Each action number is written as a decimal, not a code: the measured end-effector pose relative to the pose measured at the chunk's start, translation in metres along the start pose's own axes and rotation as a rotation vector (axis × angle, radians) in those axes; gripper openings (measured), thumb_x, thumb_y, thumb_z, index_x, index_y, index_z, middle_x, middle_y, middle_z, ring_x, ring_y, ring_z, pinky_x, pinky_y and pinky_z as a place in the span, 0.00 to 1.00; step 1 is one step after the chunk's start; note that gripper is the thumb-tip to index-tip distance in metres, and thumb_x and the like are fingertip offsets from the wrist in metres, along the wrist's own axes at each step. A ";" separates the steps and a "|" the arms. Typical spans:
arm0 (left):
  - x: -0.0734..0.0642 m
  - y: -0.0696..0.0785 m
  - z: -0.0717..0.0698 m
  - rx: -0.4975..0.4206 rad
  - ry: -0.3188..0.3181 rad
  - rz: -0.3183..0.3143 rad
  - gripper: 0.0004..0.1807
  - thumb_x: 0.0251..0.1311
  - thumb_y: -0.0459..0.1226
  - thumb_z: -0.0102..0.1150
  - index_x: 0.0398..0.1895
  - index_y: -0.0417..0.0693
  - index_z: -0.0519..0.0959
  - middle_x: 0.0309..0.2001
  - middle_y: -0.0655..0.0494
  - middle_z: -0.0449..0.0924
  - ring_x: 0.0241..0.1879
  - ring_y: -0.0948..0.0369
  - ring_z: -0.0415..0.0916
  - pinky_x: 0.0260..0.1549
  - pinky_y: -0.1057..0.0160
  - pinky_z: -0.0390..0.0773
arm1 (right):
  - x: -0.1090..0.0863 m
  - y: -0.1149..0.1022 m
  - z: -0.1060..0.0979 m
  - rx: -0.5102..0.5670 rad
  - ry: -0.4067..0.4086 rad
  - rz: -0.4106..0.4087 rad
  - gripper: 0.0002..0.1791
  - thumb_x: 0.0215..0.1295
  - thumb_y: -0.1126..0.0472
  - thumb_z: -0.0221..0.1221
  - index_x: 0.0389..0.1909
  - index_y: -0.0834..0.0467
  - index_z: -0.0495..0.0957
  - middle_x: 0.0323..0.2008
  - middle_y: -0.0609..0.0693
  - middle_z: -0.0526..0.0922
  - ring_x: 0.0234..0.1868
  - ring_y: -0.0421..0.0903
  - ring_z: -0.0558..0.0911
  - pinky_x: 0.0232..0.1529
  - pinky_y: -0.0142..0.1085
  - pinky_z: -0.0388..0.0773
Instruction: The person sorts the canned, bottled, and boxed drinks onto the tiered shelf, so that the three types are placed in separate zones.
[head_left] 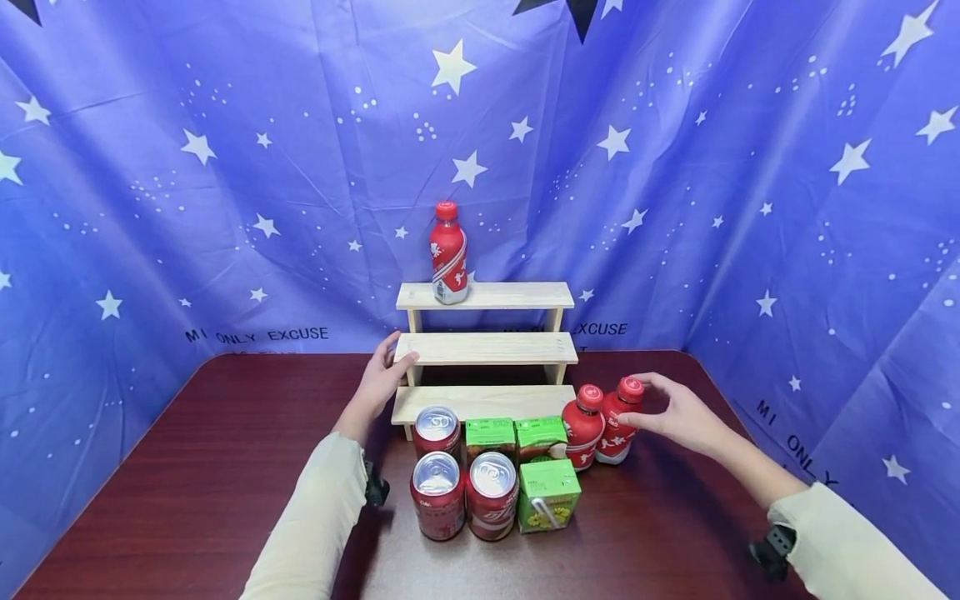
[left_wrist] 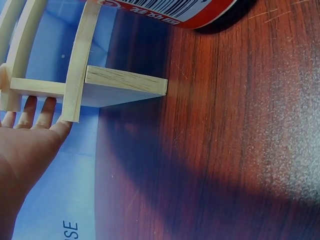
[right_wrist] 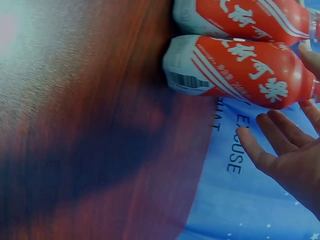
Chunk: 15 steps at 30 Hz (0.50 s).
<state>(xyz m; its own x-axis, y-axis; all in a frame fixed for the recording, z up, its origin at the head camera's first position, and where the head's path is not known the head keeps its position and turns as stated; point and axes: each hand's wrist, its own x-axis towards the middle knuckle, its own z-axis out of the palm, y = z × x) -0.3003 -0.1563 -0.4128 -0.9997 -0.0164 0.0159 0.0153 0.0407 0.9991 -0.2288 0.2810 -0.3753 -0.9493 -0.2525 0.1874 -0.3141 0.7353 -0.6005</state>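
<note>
Both rear boxes [head_left: 490,432] are hiding their lower parts behind the front can [head_left: 492,500] and front box [head_left: 550,498], and the back can [head_left: 437,427] is showing little beyond its lid. Over on the right, the outer bottle [head_left: 617,435] is standing upright on the table [head_left: 247,475], just beside the inner bottle [head_left: 582,437]. The right hand [head_left: 686,417] is straddling its neck, thumb on one side, forefinger on the other, the remaining fingers spreading loose; whether they're actually pinching, I can't tell. The left hand [head_left: 378,385] is gripping the shelf [head_left: 487,348] at the middle step's left end, thumb lying on top. The left wrist view is revealing fingers reaching beneath that step, while a can is running off its upper edge. The right wrist view is showing the outer bottle's barcode but cutting off both caps; only the head view is catching the top bottle [head_left: 450,258], standing on the highest step.
</note>
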 end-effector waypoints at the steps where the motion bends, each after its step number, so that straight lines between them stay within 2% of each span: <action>1: 0.001 -0.002 -0.001 0.005 0.004 0.004 0.36 0.65 0.34 0.51 0.73 0.45 0.47 0.68 0.37 0.58 0.61 0.46 0.64 0.58 0.46 0.68 | -0.002 0.002 0.002 0.004 -0.001 0.001 0.33 0.50 0.48 0.69 0.54 0.60 0.72 0.47 0.56 0.82 0.48 0.50 0.78 0.48 0.45 0.75; 3: 0.005 -0.009 -0.002 0.009 0.011 0.010 0.36 0.65 0.35 0.52 0.73 0.46 0.48 0.68 0.38 0.59 0.60 0.47 0.65 0.57 0.47 0.69 | -0.004 0.004 0.005 0.019 -0.003 0.003 0.33 0.50 0.49 0.69 0.54 0.61 0.72 0.47 0.56 0.81 0.49 0.51 0.78 0.50 0.48 0.75; 6: 0.014 -0.020 -0.004 0.020 0.024 0.021 0.36 0.65 0.36 0.52 0.73 0.47 0.48 0.68 0.39 0.61 0.60 0.49 0.66 0.56 0.49 0.70 | -0.007 0.006 0.007 0.047 0.003 0.002 0.32 0.50 0.51 0.69 0.53 0.62 0.72 0.47 0.57 0.81 0.49 0.53 0.78 0.50 0.46 0.75; 11: 0.014 -0.021 -0.004 0.012 0.027 0.024 0.37 0.65 0.36 0.53 0.73 0.48 0.48 0.68 0.39 0.60 0.60 0.48 0.66 0.57 0.47 0.70 | -0.009 0.011 0.013 0.092 0.015 0.003 0.32 0.49 0.54 0.70 0.54 0.61 0.71 0.47 0.57 0.81 0.48 0.52 0.78 0.46 0.36 0.76; 15: 0.014 -0.021 -0.004 0.010 0.026 0.020 0.37 0.65 0.36 0.53 0.73 0.48 0.48 0.68 0.39 0.60 0.60 0.47 0.66 0.57 0.46 0.69 | -0.010 0.016 0.020 0.130 0.018 0.007 0.33 0.49 0.55 0.71 0.55 0.60 0.69 0.48 0.57 0.79 0.47 0.46 0.78 0.46 0.36 0.76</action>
<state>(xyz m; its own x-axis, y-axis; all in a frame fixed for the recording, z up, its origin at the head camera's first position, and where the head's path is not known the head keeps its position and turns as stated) -0.3149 -0.1612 -0.4338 -0.9985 -0.0414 0.0370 0.0348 0.0516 0.9981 -0.2242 0.2826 -0.4024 -0.9519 -0.2353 0.1963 -0.3042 0.6488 -0.6975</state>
